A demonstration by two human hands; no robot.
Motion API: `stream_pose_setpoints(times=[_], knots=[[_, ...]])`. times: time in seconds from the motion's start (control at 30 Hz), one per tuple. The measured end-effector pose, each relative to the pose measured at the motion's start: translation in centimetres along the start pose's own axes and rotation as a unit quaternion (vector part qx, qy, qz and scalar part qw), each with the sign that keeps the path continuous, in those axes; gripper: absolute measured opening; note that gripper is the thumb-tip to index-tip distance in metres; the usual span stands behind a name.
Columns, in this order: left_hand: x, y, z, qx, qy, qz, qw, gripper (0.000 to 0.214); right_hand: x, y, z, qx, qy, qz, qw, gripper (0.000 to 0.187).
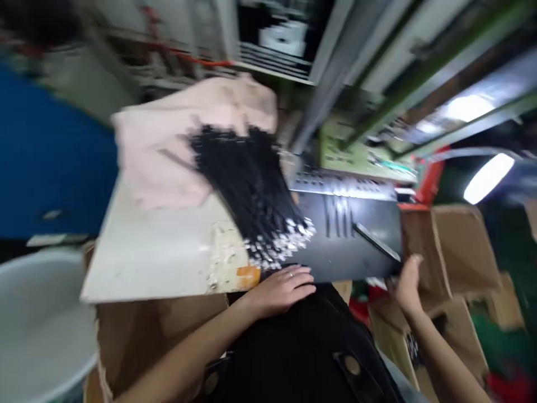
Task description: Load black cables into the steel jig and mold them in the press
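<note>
A thick bundle of black wires (251, 190) with pale metal tips lies slanted across a whitish worktable (159, 252). My left hand (285, 288), a ring on one finger, rests fingers-down at the table's near edge just below the wire tips, fingers stretched out. My right hand (406, 282) is raised at the right end of a black plate (352, 235), its fingers touching the plate's corner; a thin dark rod (375, 242) lies on the plate close by. The picture is blurred by motion.
A pink cloth (184, 140) lies behind the wires. Brown cardboard boxes (453, 252) stand to the right and under the table. A white tub (37, 324) sits lower left, a blue panel (50, 157) at left. A lit lamp (489, 176) shines at right.
</note>
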State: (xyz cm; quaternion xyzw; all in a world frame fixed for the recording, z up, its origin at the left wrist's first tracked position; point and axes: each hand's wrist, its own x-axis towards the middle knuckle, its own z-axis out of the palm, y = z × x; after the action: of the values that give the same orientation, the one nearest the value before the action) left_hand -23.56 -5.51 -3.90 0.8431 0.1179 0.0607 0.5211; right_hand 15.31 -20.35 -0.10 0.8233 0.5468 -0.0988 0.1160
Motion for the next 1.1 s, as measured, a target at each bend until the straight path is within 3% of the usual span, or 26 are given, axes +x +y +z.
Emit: stream_pose_setpoints(times=[0.13, 0.23, 0.4, 0.67, 0.9, 1.1], knots=[[2.4, -1.8, 1.7, 0.083, -0.071, 0.018, 0.994, 0.044, 1.1, -0.4, 0.9, 0.007, -0.02, 0.129, 0.991, 0.06], [3.2, -2.8, 1.8, 0.102, -0.064, 0.026, 0.992, 0.044, 1.8, 0.2, 1.6, 0.03, -0.023, 0.165, 0.986, 0.057], [3.1, -2.4, 1.2, 0.102, -0.052, 0.043, 0.992, 0.041, 1.1, 0.5, 2.1, 0.06, -0.04, 0.198, 0.978, 0.056], [2.8, -2.3, 2.6, 0.158, -0.041, 0.1, 0.981, 0.045, 1.0, 1.2, 2.7, 0.051, -0.074, 0.206, 0.974, 0.061], [3.3, -1.5, 4.2, 0.163, -0.051, 0.065, 0.983, 0.056, 0.7, 1.4, 2.7, 0.069, -0.067, 0.201, 0.975, 0.062], [3.3, -1.6, 3.4, 0.13, -0.103, -0.002, 0.986, 0.065, 0.8, 1.9, 3.1, 0.127, -0.055, 0.184, 0.973, 0.065]])
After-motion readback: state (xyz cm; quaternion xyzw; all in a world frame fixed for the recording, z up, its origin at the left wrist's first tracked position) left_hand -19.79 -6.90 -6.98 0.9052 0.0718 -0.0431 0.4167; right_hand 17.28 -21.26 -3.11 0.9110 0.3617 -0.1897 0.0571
